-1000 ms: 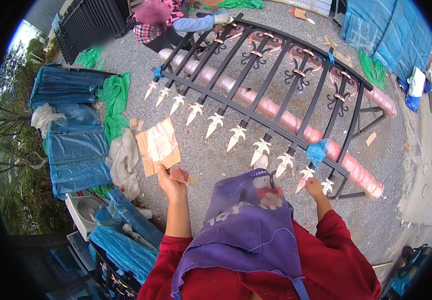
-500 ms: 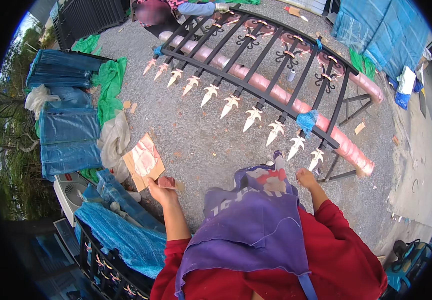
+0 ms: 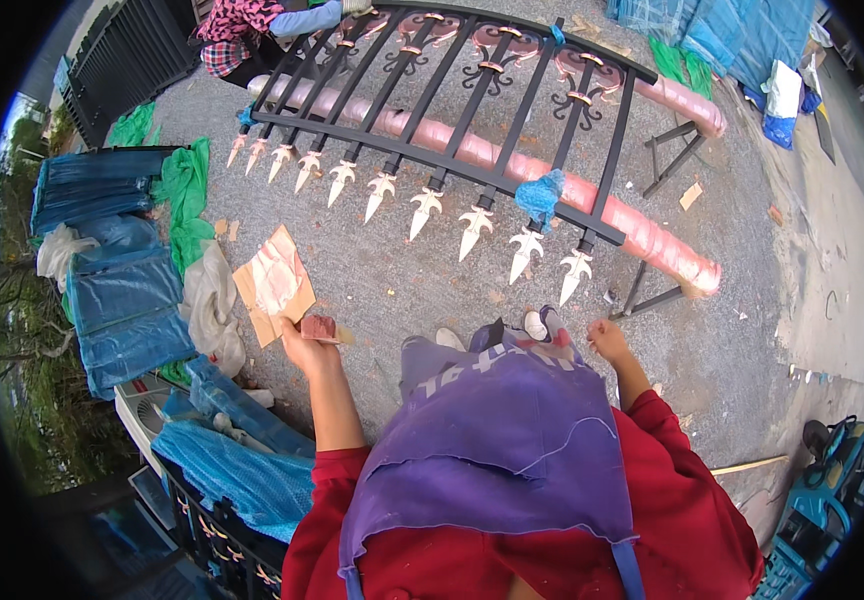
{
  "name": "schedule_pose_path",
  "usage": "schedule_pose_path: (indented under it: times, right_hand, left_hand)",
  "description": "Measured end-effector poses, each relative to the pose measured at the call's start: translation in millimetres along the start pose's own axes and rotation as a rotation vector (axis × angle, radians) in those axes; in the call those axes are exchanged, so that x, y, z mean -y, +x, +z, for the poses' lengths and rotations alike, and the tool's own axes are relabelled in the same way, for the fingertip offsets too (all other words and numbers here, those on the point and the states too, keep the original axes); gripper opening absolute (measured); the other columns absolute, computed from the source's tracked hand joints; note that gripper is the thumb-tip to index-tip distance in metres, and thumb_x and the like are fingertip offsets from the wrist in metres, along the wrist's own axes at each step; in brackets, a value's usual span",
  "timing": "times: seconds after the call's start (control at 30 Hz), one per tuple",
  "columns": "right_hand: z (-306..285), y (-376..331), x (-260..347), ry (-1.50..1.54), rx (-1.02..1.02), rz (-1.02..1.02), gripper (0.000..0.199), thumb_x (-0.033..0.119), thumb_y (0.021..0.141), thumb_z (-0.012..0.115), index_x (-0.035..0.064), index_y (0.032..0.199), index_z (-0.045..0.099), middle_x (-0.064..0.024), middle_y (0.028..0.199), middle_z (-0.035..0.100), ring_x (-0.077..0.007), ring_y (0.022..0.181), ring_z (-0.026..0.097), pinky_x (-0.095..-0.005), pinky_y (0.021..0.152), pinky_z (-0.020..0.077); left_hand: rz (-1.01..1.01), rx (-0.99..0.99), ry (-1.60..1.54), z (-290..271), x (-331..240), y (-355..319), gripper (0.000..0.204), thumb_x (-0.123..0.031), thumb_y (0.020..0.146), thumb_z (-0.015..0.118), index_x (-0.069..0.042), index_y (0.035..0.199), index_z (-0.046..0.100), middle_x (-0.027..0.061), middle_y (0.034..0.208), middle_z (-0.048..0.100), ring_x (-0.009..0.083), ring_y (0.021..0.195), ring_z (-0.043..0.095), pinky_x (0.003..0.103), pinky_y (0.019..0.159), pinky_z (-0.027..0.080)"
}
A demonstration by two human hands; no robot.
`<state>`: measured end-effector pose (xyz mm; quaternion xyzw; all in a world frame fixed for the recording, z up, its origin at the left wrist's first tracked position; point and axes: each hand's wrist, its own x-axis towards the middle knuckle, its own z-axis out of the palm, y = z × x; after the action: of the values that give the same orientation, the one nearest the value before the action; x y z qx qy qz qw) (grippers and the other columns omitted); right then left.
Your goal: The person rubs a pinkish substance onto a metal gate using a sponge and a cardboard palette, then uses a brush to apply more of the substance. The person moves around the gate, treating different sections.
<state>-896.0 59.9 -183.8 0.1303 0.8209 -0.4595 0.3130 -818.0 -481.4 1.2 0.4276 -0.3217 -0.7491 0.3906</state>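
Nearest the camera hang a purple apron (image 3: 497, 440) and red sleeves (image 3: 697, 480), with shoe tips (image 3: 537, 325) showing just past the apron's edge on the gravel ground (image 3: 392, 280). The left hand (image 3: 304, 345) is raised beside the apron, its fingers curled around a small reddish-brown block (image 3: 319, 327) with a pale strip sticking out to the side; it may be a brush or a sanding pad, but it is too small to tell. The right hand (image 3: 607, 340) hangs free on the other side, loosely closed and holding nothing that shows.

Just beyond the left hand a piece of cardboard (image 3: 274, 283) smeared with pale paint lies flat on the ground, near a crumpled white sheet (image 3: 214, 300) and green plastic (image 3: 184, 195). Blue-wrapped bundles (image 3: 117, 300) are stacked further left.

Ahead, well apart from both hands, a black iron gate (image 3: 472, 120) lies flat across stands padded with pink wrap (image 3: 642, 235). Its row of spear tips (image 3: 422, 210) already looks light and metallic, and some scroll collars look copper-coloured, so the decorative painting seems well advanced; whether any tips remain bare cannot be told from here. A blue rag (image 3: 540, 193) hangs on one bar. At the far end another person in a patterned top (image 3: 242, 25) leans over the gate.
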Motion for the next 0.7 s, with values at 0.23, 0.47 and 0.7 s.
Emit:
schedule_pose_path:
  times: [0.23,0.47,0.7]
  right_hand:
    - [-93.3,-33.7,-86.0,-0.008,-0.105,0.308,0.021,0.022,0.087,0.054,0.0035,0.096,0.055,-0.0091,0.075,0.062,-0.0158,0.056,0.058,-0.0307,0.045,0.0472]
    - [-131.6,3.8,-105.5,-0.038,-0.069,0.181,0.017,0.02,0.087,0.054,0.0037,0.094,0.054,-0.0074,0.074,0.061,-0.0157,0.054,0.056,-0.0292,0.045,0.0451]
    - [-82.5,37.3,58.4,-0.065,0.088,-0.233,0.018,0.016,0.087,0.056,0.0032,0.1,0.058,-0.0047,0.077,0.061,-0.0137,0.072,0.059,-0.0275,0.067,0.0463]
  left_hand:
    - [-0.071,0.089,0.018,54.5,40.7,-64.4,0.027,-0.033,0.098,0.039,-0.007,0.096,0.047,0.0074,0.076,0.053,0.0207,0.056,0.052,0.037,0.047,0.044]
    - [-0.04,0.004,0.017,60.1,62.5,-109.2,0.027,-0.033,0.098,0.041,-0.007,0.094,0.047,0.0053,0.067,0.048,0.0173,0.056,0.046,0.031,0.049,0.038]
    - [-0.149,-0.005,-0.147,5.0,68.2,-103.3,0.027,-0.034,0.098,0.04,-0.008,0.096,0.048,0.0061,0.074,0.052,0.0209,0.059,0.051,0.036,0.049,0.043]
